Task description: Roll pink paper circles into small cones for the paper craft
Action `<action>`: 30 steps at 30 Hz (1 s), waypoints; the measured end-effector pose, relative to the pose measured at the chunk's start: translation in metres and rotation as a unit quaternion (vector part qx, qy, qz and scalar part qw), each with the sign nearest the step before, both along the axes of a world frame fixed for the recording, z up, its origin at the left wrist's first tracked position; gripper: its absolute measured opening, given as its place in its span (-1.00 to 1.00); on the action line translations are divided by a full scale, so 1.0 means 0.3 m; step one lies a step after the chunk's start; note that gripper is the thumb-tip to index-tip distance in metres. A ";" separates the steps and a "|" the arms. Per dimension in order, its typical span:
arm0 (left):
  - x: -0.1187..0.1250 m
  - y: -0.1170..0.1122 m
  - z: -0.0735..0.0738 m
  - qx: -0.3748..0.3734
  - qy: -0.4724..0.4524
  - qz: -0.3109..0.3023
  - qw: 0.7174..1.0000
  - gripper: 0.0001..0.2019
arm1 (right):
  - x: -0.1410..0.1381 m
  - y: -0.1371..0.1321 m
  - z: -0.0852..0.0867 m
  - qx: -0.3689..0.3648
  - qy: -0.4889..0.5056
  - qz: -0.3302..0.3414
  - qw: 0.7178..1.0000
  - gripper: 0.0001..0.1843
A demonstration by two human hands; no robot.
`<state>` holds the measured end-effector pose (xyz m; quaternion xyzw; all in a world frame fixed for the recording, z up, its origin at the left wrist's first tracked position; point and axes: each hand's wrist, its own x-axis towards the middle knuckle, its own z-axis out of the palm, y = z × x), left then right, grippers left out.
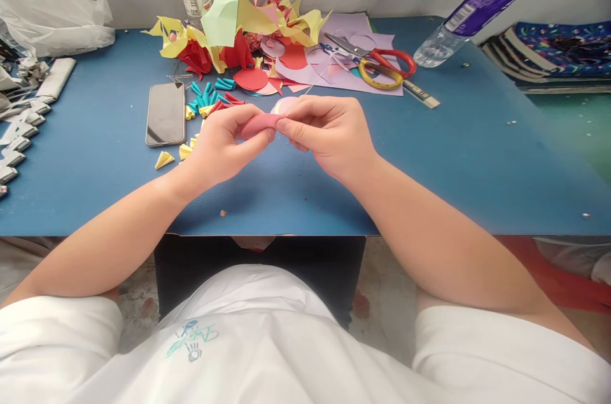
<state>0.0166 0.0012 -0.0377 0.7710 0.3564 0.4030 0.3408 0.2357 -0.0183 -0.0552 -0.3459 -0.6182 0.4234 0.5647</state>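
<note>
A piece of pink paper (260, 126), curled over, is held up above the blue table between both hands. My left hand (229, 140) pinches its left part between thumb and fingers. At its right end, the thumb and forefinger of my right hand (324, 130) are closed on the same paper. Just behind the fingers lies a pale round paper piece (285, 105), partly hidden. Small rolled paper cones lie beyond and beside my left hand: teal cones (206, 95), red cones (228, 100) and yellow cones (165, 160). My left hand covers some of them.
A phone (165, 114) lies left of the cones. Behind are crumpled paper scraps (238, 25), red-handled scissors (394, 60), yellow-handled scissors (380, 75) and a utility knife (421, 95). Bottles (491, 0) stand at the back; a plastic bag (57, 6) sits at left on the table (453, 168).
</note>
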 end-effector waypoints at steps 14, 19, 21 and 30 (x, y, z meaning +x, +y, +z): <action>-0.002 -0.010 0.012 0.021 -0.016 -0.028 0.999 -0.73 | -0.008 -0.011 0.006 0.034 0.010 0.000 0.999 -0.60; -0.001 -0.017 0.007 0.062 -0.009 -0.016 0.998 -0.73 | -0.009 -0.016 0.007 0.043 -0.004 -0.019 0.999 -0.52; -0.002 -0.019 0.009 0.068 -0.003 -0.016 0.998 -0.71 | -0.008 -0.018 0.010 0.044 -0.004 -0.012 0.999 -0.53; 0.007 -0.029 0.024 0.070 0.002 -0.022 0.997 -0.64 | -0.011 -0.024 0.017 0.020 -0.001 -0.001 1.000 -0.47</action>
